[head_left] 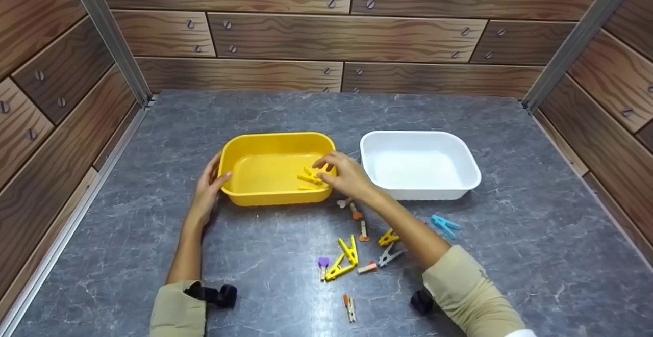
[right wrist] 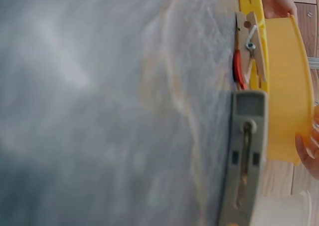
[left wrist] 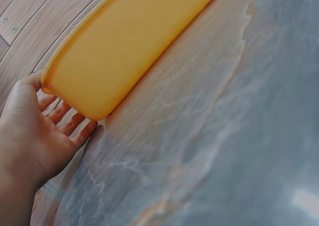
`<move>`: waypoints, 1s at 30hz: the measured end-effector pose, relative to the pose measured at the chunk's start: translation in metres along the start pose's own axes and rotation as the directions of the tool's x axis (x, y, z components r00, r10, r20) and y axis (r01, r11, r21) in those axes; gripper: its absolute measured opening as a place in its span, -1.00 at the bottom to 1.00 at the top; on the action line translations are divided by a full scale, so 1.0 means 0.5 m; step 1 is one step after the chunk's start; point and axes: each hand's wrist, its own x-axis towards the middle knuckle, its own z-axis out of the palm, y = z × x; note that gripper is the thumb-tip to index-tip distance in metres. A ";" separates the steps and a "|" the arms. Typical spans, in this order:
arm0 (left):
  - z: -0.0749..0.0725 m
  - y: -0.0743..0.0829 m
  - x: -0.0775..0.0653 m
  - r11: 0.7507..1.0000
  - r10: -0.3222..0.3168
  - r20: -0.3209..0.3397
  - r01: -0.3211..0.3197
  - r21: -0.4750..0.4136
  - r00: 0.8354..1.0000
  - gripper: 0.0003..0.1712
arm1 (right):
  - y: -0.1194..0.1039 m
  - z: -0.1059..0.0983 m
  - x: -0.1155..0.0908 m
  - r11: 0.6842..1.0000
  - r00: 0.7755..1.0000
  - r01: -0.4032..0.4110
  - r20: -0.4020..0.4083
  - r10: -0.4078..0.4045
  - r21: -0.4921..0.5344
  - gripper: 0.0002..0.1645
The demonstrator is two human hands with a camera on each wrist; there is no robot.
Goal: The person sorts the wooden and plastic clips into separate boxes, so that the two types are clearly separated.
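Note:
A yellow tub (head_left: 275,199) stands on the table. My left hand (head_left: 206,189) grips its left end, thumb over the rim and fingers along the outside; the left wrist view shows the same hand (left wrist: 45,131) against the wall. Over the tub's right end, my right hand (head_left: 347,174) pinches a yellow plastic clothespin (head_left: 308,175) inside the rim. Another yellow clothespin (head_left: 308,188) shows below it, partly covered. In the right wrist view only part of the right hand (right wrist: 309,153) appears, at the edge.
A white tub (head_left: 423,193) stands to the right. Loose clothespins lie in front: two yellow ones (head_left: 341,268), a grey one (head_left: 390,256), a blue one (head_left: 445,226), another yellow one (head_left: 387,237) and several small wooden ones (head_left: 349,308). Wood-patterned walls (head_left: 326,36) enclose the table.

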 end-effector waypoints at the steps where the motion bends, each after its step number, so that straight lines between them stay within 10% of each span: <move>1: 0.000 -0.002 0.000 1.000 0.006 -0.001 -0.006 -0.001 1.000 -0.32 | -0.003 -0.006 -0.003 1.000 1.000 0.000 0.000 0.000 0.003 -0.82; 10: -0.001 -0.008 -0.001 1.000 0.023 0.000 -0.023 -0.021 1.000 -0.33 | -0.016 -0.051 -0.036 0.986 1.000 -0.013 0.022 0.009 0.168 -0.83; 18: 0.000 -0.010 -0.002 1.000 0.024 -0.003 -0.024 -0.019 1.000 -0.34 | -0.019 -0.065 -0.086 0.946 0.964 0.034 0.238 -0.116 0.323 -0.77; 23: 0.002 -0.011 -0.001 0.999 0.024 0.007 -0.024 -0.024 1.000 -0.34 | -0.011 -0.070 -0.118 0.946 0.894 0.011 0.421 -0.154 0.324 -0.72; 30: 0.002 -0.002 -0.001 1.000 -0.007 0.005 0.007 -0.019 1.000 -0.33 | 0.019 -0.063 -0.147 0.954 0.732 0.045 0.641 -0.233 0.296 -0.55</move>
